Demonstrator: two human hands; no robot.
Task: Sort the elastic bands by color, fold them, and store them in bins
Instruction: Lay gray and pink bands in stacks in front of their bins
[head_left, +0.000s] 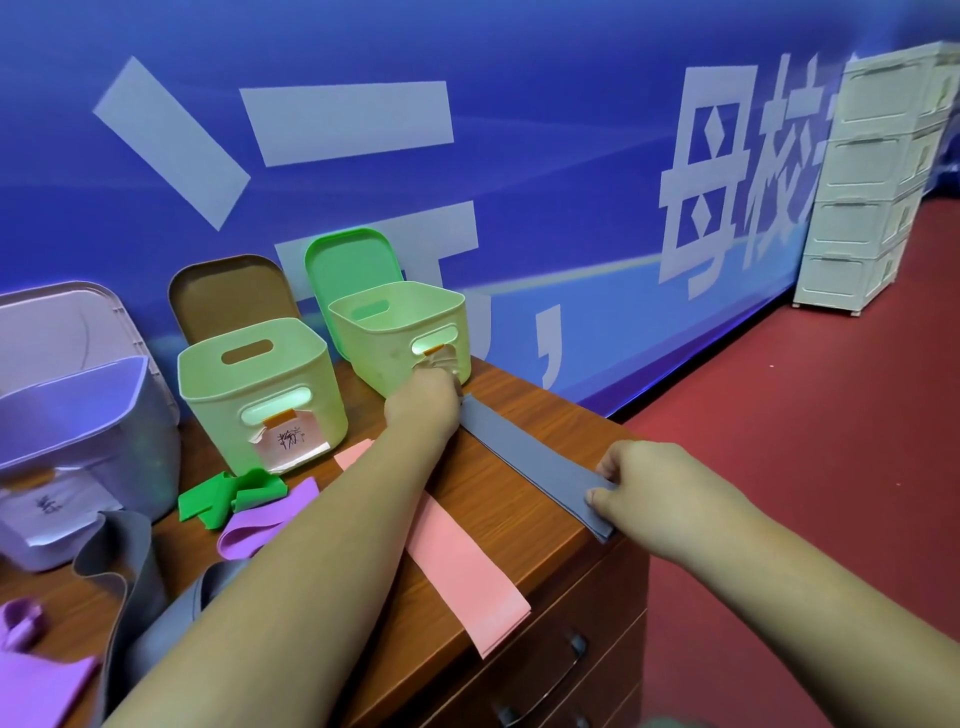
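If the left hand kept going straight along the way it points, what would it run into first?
Most likely the front wall of the right-hand green bin, just beyond the left hand; the gap is hard to judge.

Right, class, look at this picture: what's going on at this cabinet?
A person is stretching a grey band flat along the cabinet top. The left hand holds its far end in front of the right-hand green bin, and the right hand pinches the near end at the cabinet's edge. A pink band lies flat under the left forearm. A green band and a purple band lie crumpled nearby, not yet binned.
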